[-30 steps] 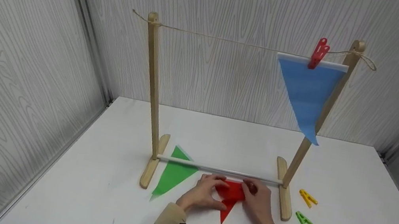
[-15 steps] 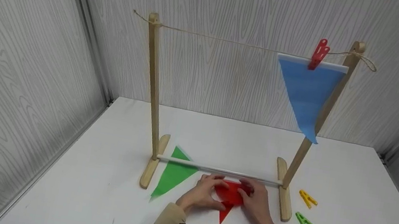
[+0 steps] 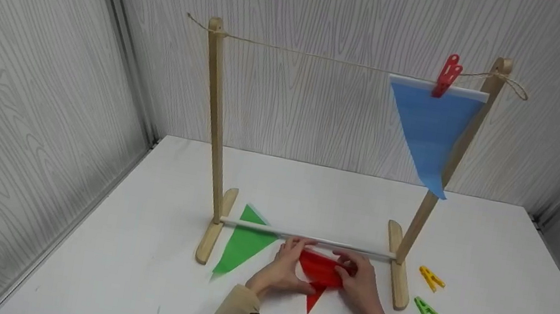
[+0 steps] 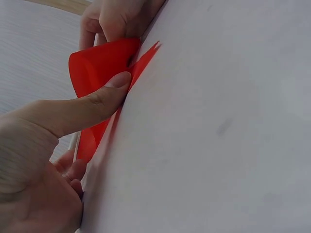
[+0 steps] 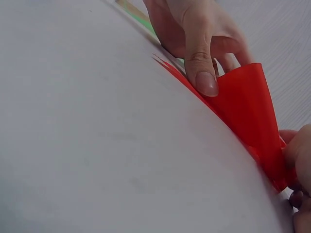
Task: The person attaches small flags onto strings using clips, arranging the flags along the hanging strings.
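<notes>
A red triangular pennant (image 3: 321, 269) with a pale top edge lies between my hands, its upper part bulging off the table and its tip pointing toward me. My right hand (image 3: 361, 283) pinches the pennant's right corner between thumb and fingers. On the other side, my left hand (image 3: 281, 272) is spread; its thumb (image 4: 92, 109) lies against the pennant's lower part, and its fingers reach along the far left edge. A blue pennant (image 3: 433, 128) hangs from the string (image 3: 318, 56) by a red clothespin (image 3: 447, 78).
A wooden stand with a left post (image 3: 216, 119) and right post (image 3: 460, 152) carries the string. Its white crossbar (image 3: 312, 238) passes over a green pennant (image 3: 246, 247). Right of the stand lie a yellow clothespin (image 3: 431, 279) and a green clothespin (image 3: 426, 310).
My left fingers have straightened and shifted up toward the crossbar. My right fingers have shifted on the red pennant's right corner, and its upper part has bulged and slanted.
</notes>
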Demonstrator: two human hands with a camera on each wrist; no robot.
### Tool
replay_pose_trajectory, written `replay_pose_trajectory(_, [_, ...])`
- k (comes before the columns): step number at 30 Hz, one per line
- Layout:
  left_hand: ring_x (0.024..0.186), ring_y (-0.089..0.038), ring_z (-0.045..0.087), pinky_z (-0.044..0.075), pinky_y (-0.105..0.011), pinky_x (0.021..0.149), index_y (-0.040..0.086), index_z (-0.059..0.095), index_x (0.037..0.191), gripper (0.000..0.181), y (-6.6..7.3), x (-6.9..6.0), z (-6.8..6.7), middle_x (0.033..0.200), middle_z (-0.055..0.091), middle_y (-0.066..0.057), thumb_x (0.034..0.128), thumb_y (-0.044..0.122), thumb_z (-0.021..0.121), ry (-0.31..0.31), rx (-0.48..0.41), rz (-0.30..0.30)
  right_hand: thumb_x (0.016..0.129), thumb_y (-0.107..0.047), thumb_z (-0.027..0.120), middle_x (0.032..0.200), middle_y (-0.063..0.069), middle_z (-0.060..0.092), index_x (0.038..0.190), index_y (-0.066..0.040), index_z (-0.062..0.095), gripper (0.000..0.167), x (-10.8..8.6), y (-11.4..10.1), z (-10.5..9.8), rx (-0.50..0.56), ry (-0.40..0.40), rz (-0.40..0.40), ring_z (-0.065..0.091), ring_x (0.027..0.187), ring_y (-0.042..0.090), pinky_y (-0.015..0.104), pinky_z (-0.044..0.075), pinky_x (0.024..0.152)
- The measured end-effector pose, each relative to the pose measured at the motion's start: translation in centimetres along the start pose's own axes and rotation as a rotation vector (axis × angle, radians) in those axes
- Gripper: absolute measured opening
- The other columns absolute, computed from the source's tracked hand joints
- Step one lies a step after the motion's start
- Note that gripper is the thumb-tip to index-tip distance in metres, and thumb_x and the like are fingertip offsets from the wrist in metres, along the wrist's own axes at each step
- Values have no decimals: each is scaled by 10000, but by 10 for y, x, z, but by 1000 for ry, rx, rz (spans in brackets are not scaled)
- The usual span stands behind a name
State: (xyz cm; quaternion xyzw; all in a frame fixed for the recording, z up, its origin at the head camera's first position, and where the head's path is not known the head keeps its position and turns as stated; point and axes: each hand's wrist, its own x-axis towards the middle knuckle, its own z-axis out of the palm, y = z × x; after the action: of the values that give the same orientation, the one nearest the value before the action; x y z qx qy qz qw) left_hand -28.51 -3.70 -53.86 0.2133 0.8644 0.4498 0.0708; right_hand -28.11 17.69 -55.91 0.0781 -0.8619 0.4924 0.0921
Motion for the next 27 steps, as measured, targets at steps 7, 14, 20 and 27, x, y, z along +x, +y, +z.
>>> replay_pose_trajectory(7, [1424,-376,324,367,-603,1145,168,108,1613,1258,-1,0,0,1517,256,-193,674,238,942,31,-52,3,904,58,663,1034,56,650,1228,-144,700,384,0,0,-3,135,-15,44,557,936,187,193,502,817])
replay_pose_trajectory(14, [1257,-295,439,475,-496,1015,214,97,1611,1220,-5,-2,-7,1422,425,-197,710,312,914,-7,-199,-4,920,47,646,1060,72,639,1250,-161,692,393,-2,1,-5,189,-5,66,557,977,212,160,516,843])
replay_pose_trajectory(20, [1236,-260,466,466,-472,1024,219,210,1578,1069,-6,1,-8,1431,499,-125,755,385,871,-9,-294,-30,920,44,658,1075,74,675,1227,-130,701,356,-1,0,-5,240,39,44,583,974,174,145,516,860])
replay_pose_trajectory(27, [1011,-152,531,436,-315,922,32,505,1419,608,-8,6,-4,1221,694,-155,913,267,748,133,-374,-7,918,42,668,1074,98,685,1217,-104,706,336,-1,1,-5,263,56,-11,585,959,167,145,508,857])
